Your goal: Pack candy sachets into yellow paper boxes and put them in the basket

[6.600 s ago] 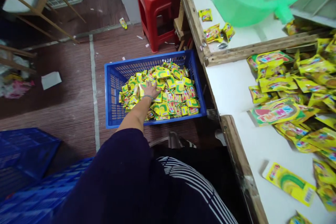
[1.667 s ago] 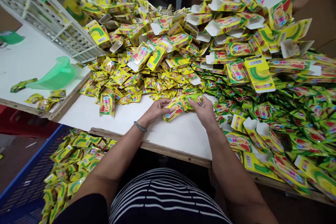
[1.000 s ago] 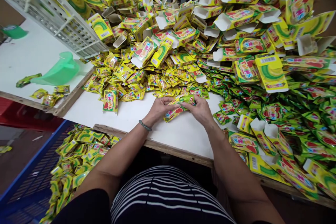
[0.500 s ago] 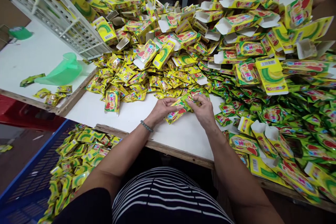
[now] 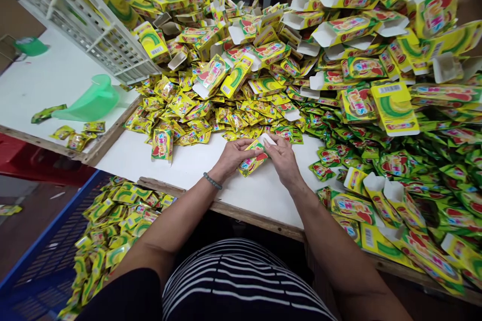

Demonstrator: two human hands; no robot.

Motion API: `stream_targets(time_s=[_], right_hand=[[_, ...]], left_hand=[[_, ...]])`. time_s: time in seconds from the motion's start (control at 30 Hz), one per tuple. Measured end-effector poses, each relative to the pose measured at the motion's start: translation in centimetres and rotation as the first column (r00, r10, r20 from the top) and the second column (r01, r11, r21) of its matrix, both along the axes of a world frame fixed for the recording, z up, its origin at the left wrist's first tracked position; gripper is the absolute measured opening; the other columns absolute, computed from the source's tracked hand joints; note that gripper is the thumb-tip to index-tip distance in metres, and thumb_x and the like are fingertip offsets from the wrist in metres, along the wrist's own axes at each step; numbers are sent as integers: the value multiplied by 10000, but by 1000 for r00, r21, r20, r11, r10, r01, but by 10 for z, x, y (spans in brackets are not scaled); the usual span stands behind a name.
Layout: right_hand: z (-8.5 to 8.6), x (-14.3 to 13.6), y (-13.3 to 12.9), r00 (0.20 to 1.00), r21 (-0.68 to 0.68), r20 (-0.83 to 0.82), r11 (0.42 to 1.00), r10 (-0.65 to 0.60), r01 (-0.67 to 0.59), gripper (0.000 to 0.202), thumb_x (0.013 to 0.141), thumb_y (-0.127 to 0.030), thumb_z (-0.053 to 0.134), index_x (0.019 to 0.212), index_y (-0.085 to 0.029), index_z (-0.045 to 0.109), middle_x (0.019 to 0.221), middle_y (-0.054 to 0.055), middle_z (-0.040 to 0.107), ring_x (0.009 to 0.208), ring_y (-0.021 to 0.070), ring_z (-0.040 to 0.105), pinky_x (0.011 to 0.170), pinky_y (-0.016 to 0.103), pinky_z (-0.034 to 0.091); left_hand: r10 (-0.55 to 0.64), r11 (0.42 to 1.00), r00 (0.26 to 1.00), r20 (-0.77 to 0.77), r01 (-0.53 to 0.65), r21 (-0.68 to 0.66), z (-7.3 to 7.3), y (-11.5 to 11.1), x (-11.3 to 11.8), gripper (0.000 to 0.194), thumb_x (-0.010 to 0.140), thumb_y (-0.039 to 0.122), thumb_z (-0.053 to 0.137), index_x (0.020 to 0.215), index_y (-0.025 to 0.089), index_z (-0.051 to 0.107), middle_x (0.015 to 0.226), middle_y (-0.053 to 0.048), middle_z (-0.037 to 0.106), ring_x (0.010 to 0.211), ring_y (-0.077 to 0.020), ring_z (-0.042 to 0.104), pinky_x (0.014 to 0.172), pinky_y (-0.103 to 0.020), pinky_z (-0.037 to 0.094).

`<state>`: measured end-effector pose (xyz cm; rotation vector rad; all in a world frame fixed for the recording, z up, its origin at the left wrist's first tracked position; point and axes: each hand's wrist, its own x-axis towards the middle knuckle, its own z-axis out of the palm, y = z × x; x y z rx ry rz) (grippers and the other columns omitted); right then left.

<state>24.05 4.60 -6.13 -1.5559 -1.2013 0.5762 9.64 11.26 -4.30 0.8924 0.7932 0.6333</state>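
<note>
A small yellow-green box (image 5: 253, 161) is held between both hands above the white tabletop (image 5: 196, 164). My left hand (image 5: 231, 158), with a beaded bracelet at the wrist, grips the box's left side. My right hand (image 5: 281, 157) pinches the white flap at its upper right end. Just beyond the hands lie yellow candy packets (image 5: 184, 105), and green candy packets (image 5: 395, 163) spread to the right. Another box (image 5: 162, 144) lies on the tabletop to the left of my hands.
Many open boxes (image 5: 356, 67) are heaped at the back and right. A white plastic crate (image 5: 94, 25) leans at the back left, near a green scoop (image 5: 92, 103). A blue crate (image 5: 33, 261) with filled boxes stands below the wooden table edge.
My right hand has moved slightly left, onto the box's end. The green packet that was at the box's opening no longer shows there, and the white flap is now visible.
</note>
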Motion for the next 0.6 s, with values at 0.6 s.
stream_targets(time_s=[0.6], right_hand=[[-12,2,8,881,23,-440,983,172,-180,487,724,-490,732,1135,-243,644,1011,53,727,913,226,674,870,404,535]], left_hand=[[-7,905,999,-38,23,424,-4,0,-6,380,704,358,760,982,178,574,881,-6,666,776,-115,620,718,-221,464]])
